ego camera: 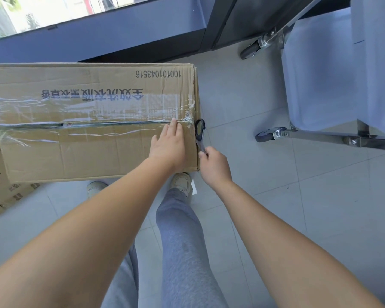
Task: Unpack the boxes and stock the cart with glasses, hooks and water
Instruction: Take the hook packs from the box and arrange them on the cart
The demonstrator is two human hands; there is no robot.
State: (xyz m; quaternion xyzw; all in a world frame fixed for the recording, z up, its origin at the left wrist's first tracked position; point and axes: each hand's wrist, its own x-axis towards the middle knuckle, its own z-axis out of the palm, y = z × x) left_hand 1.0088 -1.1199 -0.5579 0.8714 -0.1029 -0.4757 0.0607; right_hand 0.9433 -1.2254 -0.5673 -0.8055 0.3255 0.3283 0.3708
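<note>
Head view: box [93,121] lying on floor [265,196], long axis running left–right, taped seam [111,124] along it. Left hand [168,144] lying flat on lid, fingers straight, tips touching seam near right end. Right hand [213,165] pinching scissors [200,134] by blade end, handles pointing away – hanging just off box's right edge, so right hand is nearer seam's start. Cart [333,85] standing well apart, right. Box contents hidden; second box [0,192] cut off at left; blade tips covered by fingers.
</note>
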